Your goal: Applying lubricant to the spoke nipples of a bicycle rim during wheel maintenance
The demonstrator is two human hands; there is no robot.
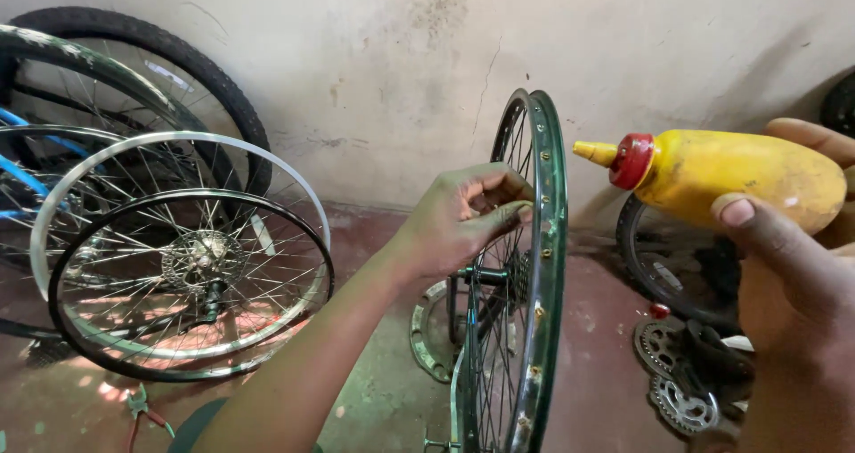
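Leftmost, a stack of spare wheels leans on the wall – a black-rimmed wheel (191, 284) with a disc rotor in front, a silver rim (62, 195) behind it, tyred wheels further back; propped so, they take up the left floor but keep clear of the work; red-handled pliers (138, 413) lie on the floor just below them. Moving right, the left hand (459, 217) reaches across and pinches the green rim (552, 239) near its top, fingers curled narrowly about the rim's edge and the spoke ends – seemingly to steady the wheel, which stands edge-on and upright at centre, its spoke nipples facing the camera; between this wheel and the stack the bare floor gives the forearm free passage. Further right, the right hand (793, 284) is wrapped around a yellow squeeze bottle (748, 186), held level with its red-collared nozzle aimed at the rim but apart from it; the gap leaves room to bring the tip in. Below lie sprockets (677, 391) and a tyre (659, 275), crowding the right floor.
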